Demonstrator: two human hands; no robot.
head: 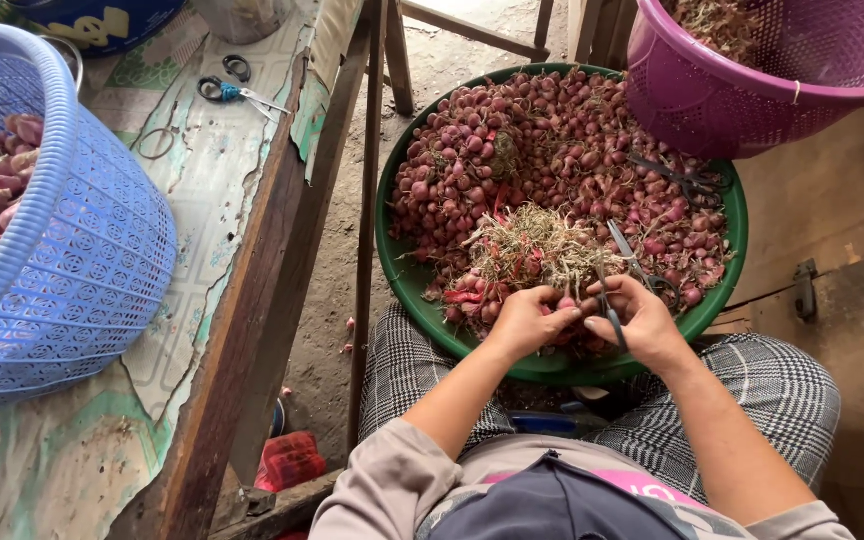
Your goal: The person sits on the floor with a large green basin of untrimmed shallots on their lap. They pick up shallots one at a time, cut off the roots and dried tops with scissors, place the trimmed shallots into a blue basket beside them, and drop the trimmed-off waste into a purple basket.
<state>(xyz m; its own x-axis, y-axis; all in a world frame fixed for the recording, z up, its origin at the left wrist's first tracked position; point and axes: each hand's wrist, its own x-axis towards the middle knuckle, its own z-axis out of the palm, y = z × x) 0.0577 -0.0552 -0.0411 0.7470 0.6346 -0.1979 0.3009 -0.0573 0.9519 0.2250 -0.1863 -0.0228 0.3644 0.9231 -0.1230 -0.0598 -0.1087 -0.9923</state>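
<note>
- Hands meet over the near rim of a green basin (392, 270): the left hand (527, 322) is pinched shut on a small shallot (564, 305), and the right hand (642, 318) is closed around a pair of dark scissors (620, 262), blades pointing away toward the far side.
- Just beyond the fingers lies a tangle of dry roots and stems (532, 245) on top of the heap.
- Red shallots (512, 140) fill the basin, which rests against the person's knees in checked trousers (782, 380).
- Another pair of black scissors (687, 180) lies on the heap at the far right.
- A purple mesh basket (742, 90) overlaps the basin's far right edge.
- On the left, a tabletop (202, 210) carries a blue mesh basket (92, 260) holding peeled shallots, and blue-handled scissors (237, 93) farther back.
</note>
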